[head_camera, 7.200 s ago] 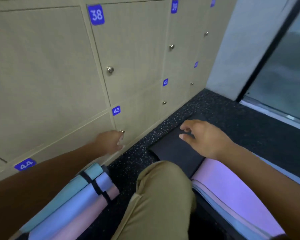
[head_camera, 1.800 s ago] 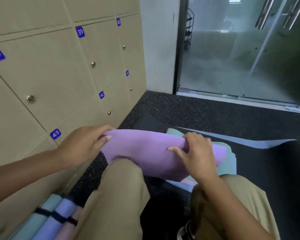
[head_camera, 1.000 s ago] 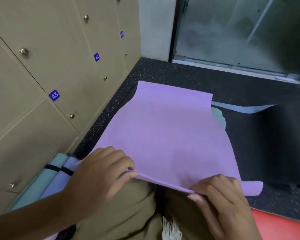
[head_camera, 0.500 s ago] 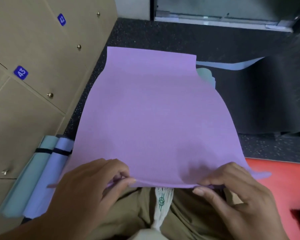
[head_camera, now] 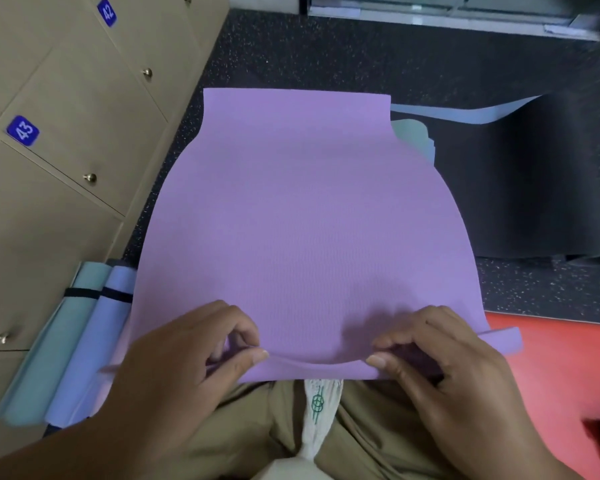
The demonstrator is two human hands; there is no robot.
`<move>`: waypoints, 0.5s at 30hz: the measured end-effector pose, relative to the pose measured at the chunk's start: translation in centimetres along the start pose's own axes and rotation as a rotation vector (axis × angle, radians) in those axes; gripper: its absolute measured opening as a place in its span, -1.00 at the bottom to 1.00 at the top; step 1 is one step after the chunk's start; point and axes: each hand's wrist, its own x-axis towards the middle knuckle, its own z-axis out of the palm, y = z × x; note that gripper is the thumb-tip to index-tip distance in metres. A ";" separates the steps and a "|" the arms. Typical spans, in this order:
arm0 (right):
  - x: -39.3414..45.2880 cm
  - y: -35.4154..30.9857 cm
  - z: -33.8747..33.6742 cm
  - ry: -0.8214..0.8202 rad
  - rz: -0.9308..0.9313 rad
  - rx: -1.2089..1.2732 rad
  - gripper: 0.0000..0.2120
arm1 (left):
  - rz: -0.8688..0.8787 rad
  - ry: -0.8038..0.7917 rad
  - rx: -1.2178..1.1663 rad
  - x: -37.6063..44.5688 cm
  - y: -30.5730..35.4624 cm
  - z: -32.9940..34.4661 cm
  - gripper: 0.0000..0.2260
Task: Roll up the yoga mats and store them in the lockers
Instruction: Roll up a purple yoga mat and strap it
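A purple yoga mat (head_camera: 302, 216) lies spread flat on the floor in front of my knees, its near edge over my lap. My left hand (head_camera: 187, 368) pinches that near edge on the left, and my right hand (head_camera: 440, 362) pinches it on the right; the edge curls slightly up between them. Beige lockers (head_camera: 66, 98) numbered 42 and 43 line the left wall, doors closed. A strapped bundle of rolled mats (head_camera: 77, 341), teal and lavender, lies against the locker base at my left.
Under the purple mat's far right corner, a teal mat (head_camera: 409, 133) and a light blue mat (head_camera: 465, 112) peek out. A black mat (head_camera: 534, 181) lies to the right, a red mat (head_camera: 561, 368) at the near right. A glass door's sill (head_camera: 447, 15) runs along the far edge.
My view has tilted further down. Both hands have shifted inward along the mat's near edge, and the edge has begun to curl up between them.
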 end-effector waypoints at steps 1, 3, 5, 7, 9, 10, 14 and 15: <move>0.2 0.1 0.2 0.004 -0.026 -0.013 -0.84 | 0.048 0.009 0.020 0.3 -0.1 0.0 -0.88; 0.5 0.5 0.5 0.016 -0.113 -0.055 -0.83 | 0.151 0.034 -0.002 0.7 -0.7 0.4 -0.88; 0.7 1.0 0.5 0.028 -0.183 -0.079 -0.81 | 0.192 0.037 -0.064 1.2 -1.4 0.7 -0.87; 0.9 1.4 0.4 0.046 -0.219 -0.072 -0.80 | 0.198 0.032 -0.110 1.6 -1.9 0.8 -0.88; 1.0 1.8 0.3 0.074 -0.273 -0.087 -0.78 | 0.220 0.022 -0.143 2.0 -2.1 0.8 -0.90; 1.0 2.0 0.3 0.080 -0.310 -0.103 -0.77 | 0.244 0.019 -0.152 2.1 -2.2 0.9 -0.91; 1.3 2.5 0.0 0.038 -0.423 -0.148 -0.70 | 0.332 0.027 -0.138 2.4 -2.9 0.9 -0.87; 1.4 2.6 -0.1 0.022 -0.436 -0.162 -0.68 | 0.350 0.041 -0.127 2.5 -3.0 0.9 -0.84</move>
